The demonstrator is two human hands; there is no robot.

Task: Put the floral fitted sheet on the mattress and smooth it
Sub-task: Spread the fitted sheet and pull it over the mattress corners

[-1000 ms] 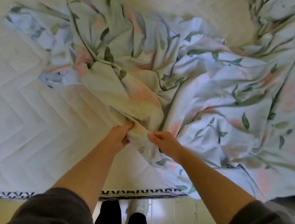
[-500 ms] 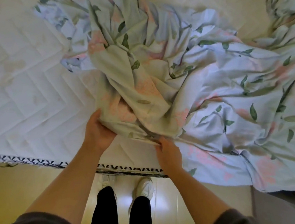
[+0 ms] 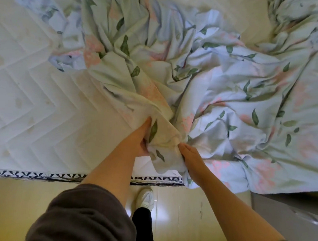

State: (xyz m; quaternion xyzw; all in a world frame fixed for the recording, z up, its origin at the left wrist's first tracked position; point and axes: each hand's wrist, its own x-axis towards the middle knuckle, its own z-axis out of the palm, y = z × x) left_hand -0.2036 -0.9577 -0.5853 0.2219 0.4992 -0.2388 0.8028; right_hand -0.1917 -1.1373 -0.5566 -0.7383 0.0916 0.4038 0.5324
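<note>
Two hands, one bunch: left hand [image 3: 140, 138] and right hand [image 3: 191, 157] clutch the crumpled pale floral fitted sheet [image 3: 233, 78], heaped rightward; white quilted mattress [image 3: 32, 101] lies bare to the left.

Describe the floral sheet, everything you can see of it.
The floral fitted sheet is thin, pale blue-white fabric printed with green leaves and pink blossoms. It lies crumpled in deep folds over the middle and right of the mattress, whose quilted left part is uncovered; the sheet's right portion drapes over the near edge. No elastic hem can be made out. Near the front edge the left hand and right hand grip one gathered bunch, close together.
</note>
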